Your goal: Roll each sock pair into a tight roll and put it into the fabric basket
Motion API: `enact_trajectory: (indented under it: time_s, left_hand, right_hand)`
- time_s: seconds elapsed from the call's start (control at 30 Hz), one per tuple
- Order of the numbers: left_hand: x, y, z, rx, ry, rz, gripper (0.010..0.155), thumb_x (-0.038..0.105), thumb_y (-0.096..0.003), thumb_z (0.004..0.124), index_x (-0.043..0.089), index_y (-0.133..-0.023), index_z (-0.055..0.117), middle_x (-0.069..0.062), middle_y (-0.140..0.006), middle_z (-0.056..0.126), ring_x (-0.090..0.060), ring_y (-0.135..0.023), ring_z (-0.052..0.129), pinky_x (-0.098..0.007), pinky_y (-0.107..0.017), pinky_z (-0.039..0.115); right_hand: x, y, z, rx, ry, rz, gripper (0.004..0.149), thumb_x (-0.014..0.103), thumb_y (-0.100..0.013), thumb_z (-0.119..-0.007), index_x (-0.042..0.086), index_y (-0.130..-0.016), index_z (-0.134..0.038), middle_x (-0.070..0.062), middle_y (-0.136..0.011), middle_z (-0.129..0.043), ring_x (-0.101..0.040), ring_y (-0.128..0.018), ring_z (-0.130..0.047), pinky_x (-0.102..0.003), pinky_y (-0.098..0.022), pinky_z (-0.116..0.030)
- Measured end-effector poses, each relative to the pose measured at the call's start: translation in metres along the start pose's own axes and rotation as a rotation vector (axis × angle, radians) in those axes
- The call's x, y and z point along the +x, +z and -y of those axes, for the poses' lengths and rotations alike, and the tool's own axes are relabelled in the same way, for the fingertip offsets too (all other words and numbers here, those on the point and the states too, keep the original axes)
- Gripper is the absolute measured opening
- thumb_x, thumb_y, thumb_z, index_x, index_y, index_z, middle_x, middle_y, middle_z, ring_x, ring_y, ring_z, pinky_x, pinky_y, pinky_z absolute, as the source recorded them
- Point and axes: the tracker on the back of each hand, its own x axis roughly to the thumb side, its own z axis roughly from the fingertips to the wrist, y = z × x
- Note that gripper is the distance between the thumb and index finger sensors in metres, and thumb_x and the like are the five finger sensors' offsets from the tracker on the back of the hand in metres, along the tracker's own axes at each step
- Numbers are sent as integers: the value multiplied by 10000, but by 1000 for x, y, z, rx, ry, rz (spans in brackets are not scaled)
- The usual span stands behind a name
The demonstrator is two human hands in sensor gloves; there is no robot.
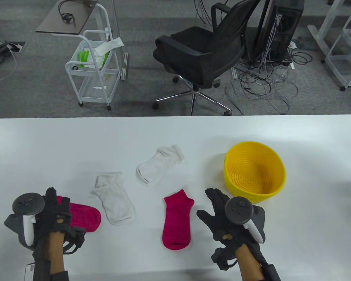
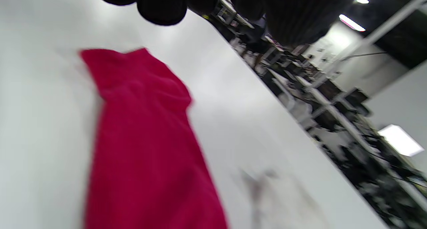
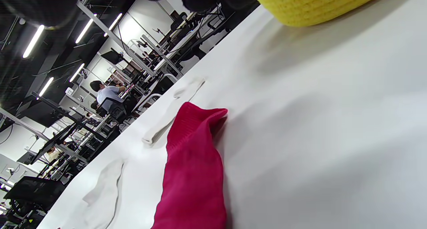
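Table view shows four socks lying flat and apart on the white counter (image 1: 46, 146), none rolled: two pink, two white, plus one yellow basket (image 1: 276, 187) with nothing in it. The left pink sock (image 1: 86, 216) lies at the near left, its one end hidden under the left hand (image 1: 54, 215). The other pink sock (image 1: 177, 224) lies near the middle, just to the left of the right hand (image 1: 222, 218), with a clear strip of counter between them. One white sock (image 1: 114, 202) sits between the two pink ones, and the second white sock (image 1: 159, 169) lies farther back, toward the middle. The basket stands at the right, just behind the right hand. The left hand's fingers reach over the end of its pink sock; from here I cannot tell whether they press it or only hover, and the left wrist view is blurred, showing only fingertips above the sock. The right hand is spread wide, fingers straight, holding nothing, and seems to touch neither sock nor basket.
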Motion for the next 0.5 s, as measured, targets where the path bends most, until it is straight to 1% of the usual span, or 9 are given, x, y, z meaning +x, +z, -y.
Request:
enact_trajectory:
  time_s: [0.07, 0.1, 0.13, 0.2, 0.37, 0.43, 0.47, 0.5]
  left_hand:
    - [-11, -8, 3, -19, -32, -86, 663, 441, -424, 762, 337, -1035, 526, -57, -1110, 455, -312, -900, 632, -466, -627, 552]
    - [-17, -12, 5, 13, -57, -126, 658, 437, -422, 763, 338, -1031, 536, -54, -1104, 471, -308, -887, 641, -463, -615, 558]
    - [-20, -14, 6, 46, -82, -158, 652, 432, -418, 766, 303, -1026, 566, -62, -1090, 506, -307, -861, 667, -459, -597, 575]
    - [-25, -18, 10, 57, -114, -197, 654, 431, -416, 767, 275, -1021, 573, -62, -1073, 541, -295, -837, 690, -450, -581, 590]
    - [-31, -27, 21, 76, -204, -257, 659, 450, -406, 771, 253, -1011, 597, -78, -1036, 599, -278, -795, 730, -439, -556, 616]
    - [-34, -30, 25, 78, -223, -280, 650, 443, -408, 771, 222, -1001, 626, -91, -1016, 619, -263, -771, 730, -436, -551, 619]
    - [-34, -31, 25, 110, -223, -283, 641, 443, -404, 774, 221, -992, 646, -80, -1006, 633, -257, -749, 742, -430, -541, 629]
    - [-34, -32, 24, 129, -217, -281, 618, 437, -401, 782, 215, -970, 690, -99, -982, 667, -261, -722, 767, -430, -527, 643]
  right_hand:
    - [0, 0, -1, 10, -2, 1, 839, 692, -385, -660, 330, -1068, -332, -30, -1175, -367, -379, -1109, -403, -686, -712, -412]
    - [0, -1, -2, 20, 0, 0, 838, 692, -386, -660, 331, -1067, -332, -30, -1175, -370, -379, -1109, -406, -686, -712, -414]
    - [-1, -2, -2, 26, 2, -4, 839, 692, -385, -660, 331, -1068, -333, -30, -1175, -371, -378, -1109, -408, -685, -713, -414]
    - [-3, -3, -3, 33, 2, -15, 838, 691, -386, -661, 331, -1068, -332, -28, -1176, -371, -376, -1110, -408, -685, -714, -414]
    - [-7, -6, -6, 50, -2, -41, 839, 690, -386, -662, 331, -1068, -333, -29, -1175, -377, -374, -1110, -414, -683, -715, -414]
    - [-7, -7, -6, 55, 1, -48, 838, 689, -386, -663, 333, -1069, -332, -27, -1176, -378, -372, -1111, -416, -683, -717, -413]
    - [-8, -8, -6, 56, 1, -50, 838, 690, -386, -662, 335, -1068, -330, -24, -1177, -376, -371, -1112, -415, -682, -718, -412]
    - [-8, -8, -7, 56, 2, -50, 838, 690, -386, -662, 335, -1069, -331, -24, -1176, -377, -371, -1111, -417, -682, -718, -413]
